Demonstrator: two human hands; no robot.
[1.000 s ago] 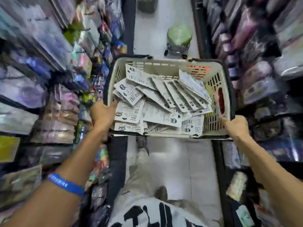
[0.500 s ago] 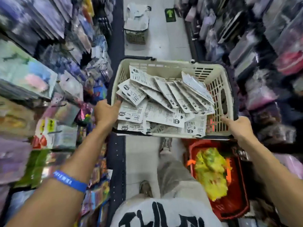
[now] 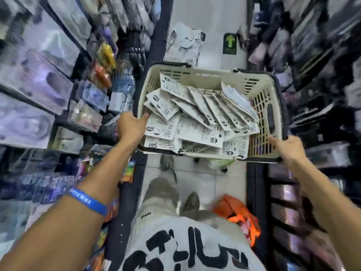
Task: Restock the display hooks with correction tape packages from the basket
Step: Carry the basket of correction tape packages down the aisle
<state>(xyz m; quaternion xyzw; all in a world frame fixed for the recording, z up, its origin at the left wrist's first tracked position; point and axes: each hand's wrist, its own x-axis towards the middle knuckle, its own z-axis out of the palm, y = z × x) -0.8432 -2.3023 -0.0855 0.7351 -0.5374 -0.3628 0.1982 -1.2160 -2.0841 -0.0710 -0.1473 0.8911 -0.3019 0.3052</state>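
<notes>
A cream plastic basket (image 3: pixel 207 77) with dark handles is carried in front of me at waist height. It holds several white correction tape packages (image 3: pixel 197 118), lying fanned and face down in a loose pile. My left hand (image 3: pixel 131 127) grips the basket's near left corner, thumb over the rim. My right hand (image 3: pixel 287 146) grips the near right corner, fingers curled under the rim. The display hooks cannot be made out in the blurred shelving.
Blurred shelves of packaged goods line both sides of a narrow tiled aisle. Another basket with white packages (image 3: pixel 184 45) stands on the floor ahead, next to a green arrow sticker (image 3: pixel 230 43). An orange basket (image 3: pixel 239 218) sits by my right foot.
I have walked forward along the aisle with the basket. The floor basket ahead is nearer, and the orange basket has slid back beside my feet. Both grips are unchanged.
</notes>
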